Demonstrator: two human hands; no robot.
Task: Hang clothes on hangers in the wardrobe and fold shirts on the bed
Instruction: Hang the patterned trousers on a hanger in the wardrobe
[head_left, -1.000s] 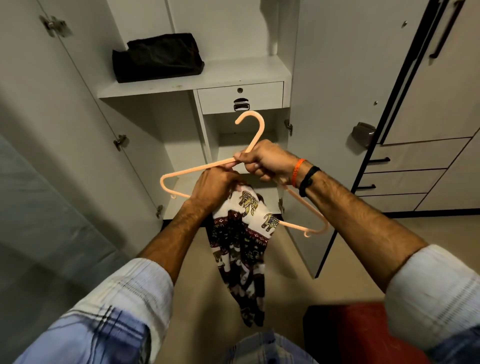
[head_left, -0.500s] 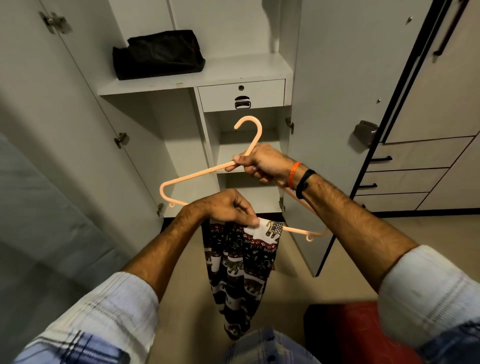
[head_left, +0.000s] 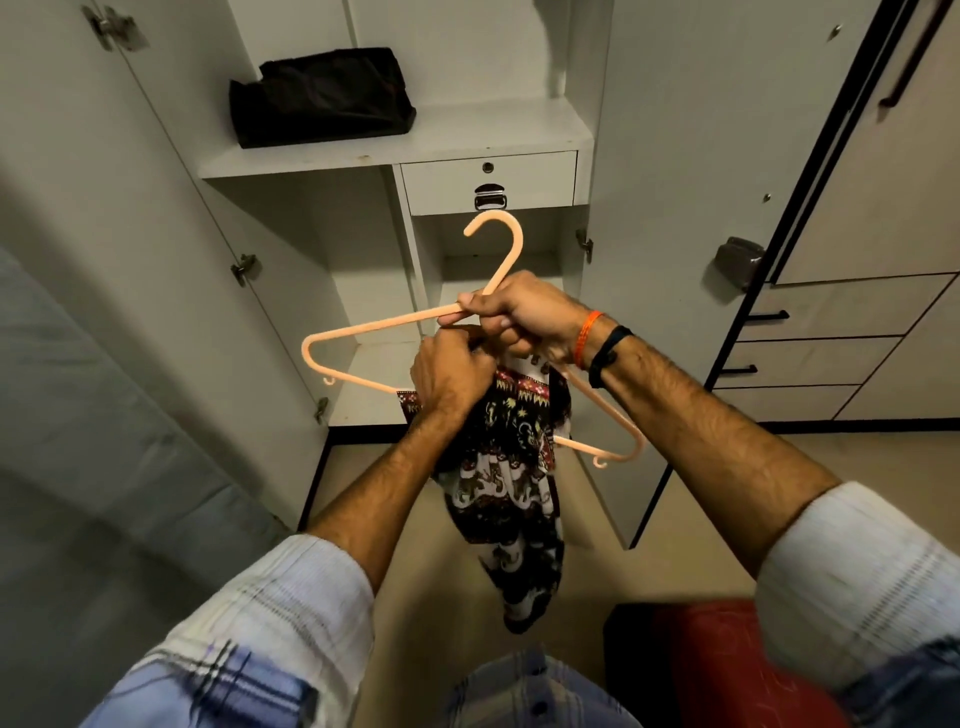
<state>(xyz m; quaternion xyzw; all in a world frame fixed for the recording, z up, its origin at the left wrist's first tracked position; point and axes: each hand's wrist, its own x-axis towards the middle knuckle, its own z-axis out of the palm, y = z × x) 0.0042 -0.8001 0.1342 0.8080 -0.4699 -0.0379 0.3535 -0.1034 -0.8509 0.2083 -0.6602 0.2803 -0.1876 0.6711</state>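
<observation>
Head view: our right hand (head_left: 524, 317) grips the peach plastic hanger (head_left: 363, 331) at its neck, in front of the open white wardrobe (head_left: 395, 150). Our left hand (head_left: 449, 371) bunches the dark elephant-print cloth (head_left: 511, 483) draped over the bar. Cloth looks light, limp, likely slippery; best held near the fold.

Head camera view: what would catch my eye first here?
A peach plastic hanger held mid-frame by the right hand, while the left hand grips an elephant-print garment hanging through it. Behind, a black bag sits on the open wardrobe's shelf.
</observation>
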